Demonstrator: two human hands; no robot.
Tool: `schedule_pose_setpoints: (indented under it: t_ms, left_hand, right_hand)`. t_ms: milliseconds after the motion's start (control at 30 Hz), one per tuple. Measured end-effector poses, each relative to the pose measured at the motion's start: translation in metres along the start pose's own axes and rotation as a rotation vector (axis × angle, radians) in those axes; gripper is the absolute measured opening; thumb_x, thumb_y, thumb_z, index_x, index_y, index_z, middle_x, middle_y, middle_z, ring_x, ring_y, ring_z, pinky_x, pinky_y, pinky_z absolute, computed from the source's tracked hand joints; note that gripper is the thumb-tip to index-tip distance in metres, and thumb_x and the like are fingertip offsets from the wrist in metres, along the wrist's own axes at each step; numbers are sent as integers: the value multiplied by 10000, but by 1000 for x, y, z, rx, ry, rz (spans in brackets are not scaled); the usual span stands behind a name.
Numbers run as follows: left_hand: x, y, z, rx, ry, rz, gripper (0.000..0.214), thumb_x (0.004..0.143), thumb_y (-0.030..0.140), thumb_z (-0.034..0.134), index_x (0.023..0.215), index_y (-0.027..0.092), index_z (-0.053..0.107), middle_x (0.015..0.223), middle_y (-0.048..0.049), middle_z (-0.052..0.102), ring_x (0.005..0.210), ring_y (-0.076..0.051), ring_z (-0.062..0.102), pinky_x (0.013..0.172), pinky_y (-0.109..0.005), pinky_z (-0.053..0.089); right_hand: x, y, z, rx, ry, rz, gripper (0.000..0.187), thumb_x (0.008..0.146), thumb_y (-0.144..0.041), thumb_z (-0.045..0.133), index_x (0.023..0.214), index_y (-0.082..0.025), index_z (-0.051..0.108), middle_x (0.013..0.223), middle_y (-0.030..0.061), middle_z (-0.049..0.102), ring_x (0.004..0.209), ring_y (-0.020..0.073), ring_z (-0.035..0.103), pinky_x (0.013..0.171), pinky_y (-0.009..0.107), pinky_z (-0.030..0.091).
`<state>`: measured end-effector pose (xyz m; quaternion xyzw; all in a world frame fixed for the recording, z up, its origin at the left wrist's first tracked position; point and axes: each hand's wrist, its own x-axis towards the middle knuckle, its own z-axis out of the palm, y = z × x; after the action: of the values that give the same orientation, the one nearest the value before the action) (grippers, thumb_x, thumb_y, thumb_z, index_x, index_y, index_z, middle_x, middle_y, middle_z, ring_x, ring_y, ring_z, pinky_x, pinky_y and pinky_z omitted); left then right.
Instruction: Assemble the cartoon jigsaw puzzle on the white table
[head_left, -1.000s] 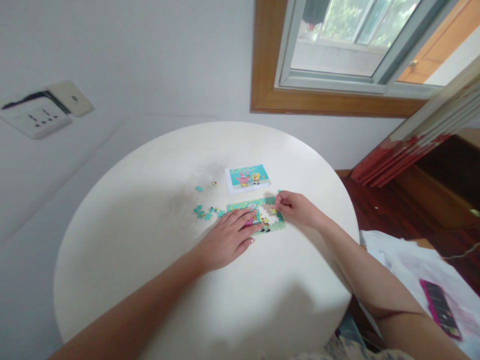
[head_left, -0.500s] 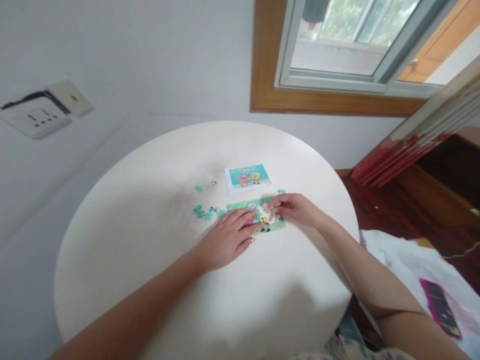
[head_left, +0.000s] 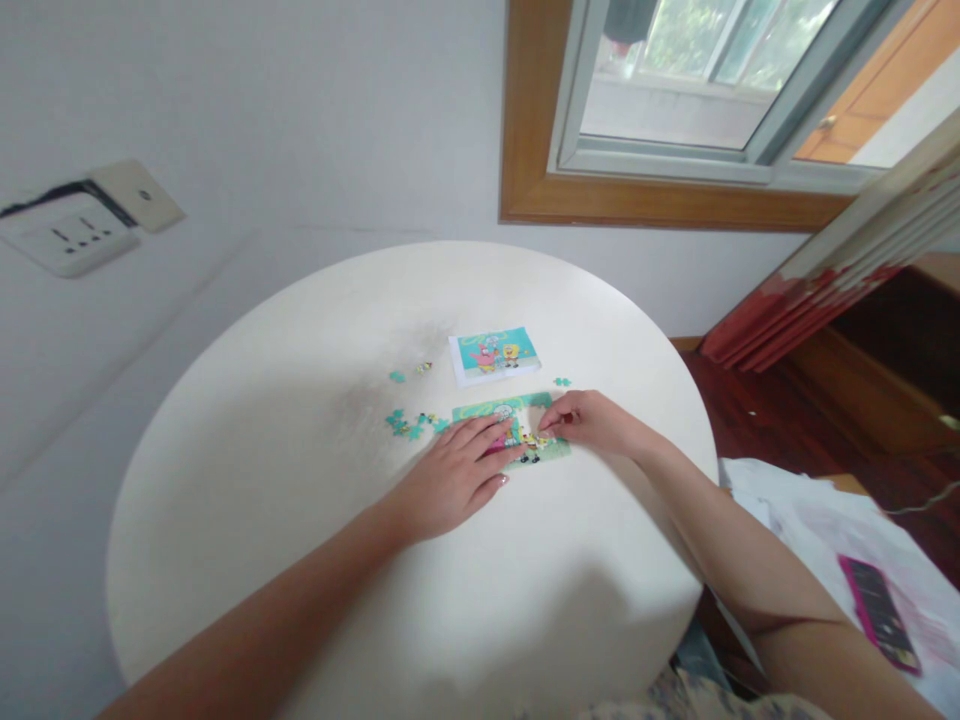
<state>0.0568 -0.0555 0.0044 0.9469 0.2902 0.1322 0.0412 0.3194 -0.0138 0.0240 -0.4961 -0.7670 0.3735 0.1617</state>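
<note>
A partly assembled jigsaw puzzle (head_left: 553, 453) with a green border and cartoon figures lies flat on the white round table (head_left: 315, 330). Across its left part my left hand (head_left: 450, 480) rests palm down, fingers stretched out, covering some of the picture. My right hand (head_left: 589, 418) is at the puzzle's right side, thumb and fingers pinched on a small puzzle piece (head_left: 543, 437) beside a pale gap; the fingertips mostly hide this piece. Several loose puzzle pieces (head_left: 405, 428), mostly teal, are heaped just left of the puzzle.
Behind the puzzle lies a flat box (head_left: 499, 352) with the cartoon picture. A teal piece (head_left: 562, 382) sits right of it, and two loose pieces (head_left: 411, 373) to its left. A pink-edged phone (head_left: 879, 612) rests on white material at lower right. The wall (head_left: 337, 130) borders the table.
My right fingertips have moved slightly down with the puzzle piece, onto the yellow figure's area in the puzzle. My left hand has stayed in place.
</note>
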Motion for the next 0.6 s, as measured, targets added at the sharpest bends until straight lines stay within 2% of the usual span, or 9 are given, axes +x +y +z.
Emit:
schedule_pose_setpoints:
  t_ms: [433,600]
  left_hand:
    - [0,0,0,-15,2,-6,417,976,309,455,1390,281,492,1482,-73,437,1391,-266,334,1139,-488,297]
    - [0,0,0,-19,7,-4,417,974,302,457,1388,284,493,1487,-70,431,1391,-262,338,1141,-483,298]
  right_hand:
    - [0,-3,-1,-85,-18,-53,188,783,-172,621,859,-200,790,766,11,716,675,127,551,640,232,423]
    - [1,-7,-2,-107,28,-39,167,783,-155,634,839,-199,786,742,11,706,670,129,549,650,243,430]
